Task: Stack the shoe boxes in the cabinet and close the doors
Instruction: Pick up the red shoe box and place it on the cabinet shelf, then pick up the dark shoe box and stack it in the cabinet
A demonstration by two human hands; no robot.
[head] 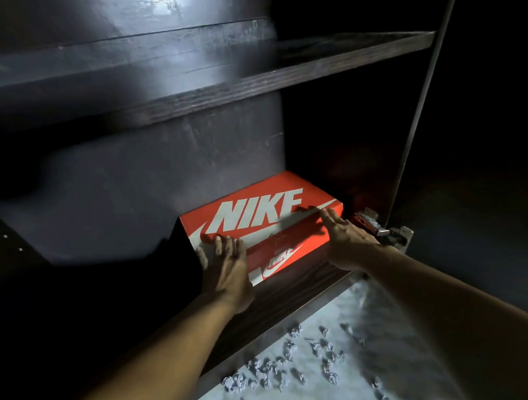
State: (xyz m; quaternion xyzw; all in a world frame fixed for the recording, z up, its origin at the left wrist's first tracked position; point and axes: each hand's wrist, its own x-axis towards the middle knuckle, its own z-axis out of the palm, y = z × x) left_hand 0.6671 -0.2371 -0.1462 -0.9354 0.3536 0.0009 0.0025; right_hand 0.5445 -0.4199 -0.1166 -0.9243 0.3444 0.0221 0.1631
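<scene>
**Shoe box: one orange unit on the cabinet's bottom shelf, both hands at its near end**

Shoe box (262, 218). Orange cardboard, white lettering on lid and on near end face. Lies flat, lid up, on the dark wood bottom shelf (294, 292) of the cabinet, in the right part of that compartment, close to the right side wall. Long axis runs from near-left to far-right, roughly into the cabinet but skewed; the short end faces the person, and the lid lettering reads upright from the near side.

Left hand (226, 268). Set against the near-left corner of the box, fingers extended up over the lid edge, palm on the end face. Pressing rather than clasping, so far as visible.

Right hand (346, 241). Fingers straight, resting on the near-right edge of the lid; nothing held or pinched.

Upper shelf (221, 92). Well above the box, leaving room to stack.

Hinge (375, 225). Metal, just right of the box's near-right corner, beside the right hand.

Floor (339, 363). Pale, scattered with crumpled paper scraps (323, 345).

Risks, as judged: uneven push from the two hands could turn the box further askew, leaving a poor base for later boxes. A shove rightward could jam the corner against the side wall or hinge. A box left too near the front could foul the door.
</scene>
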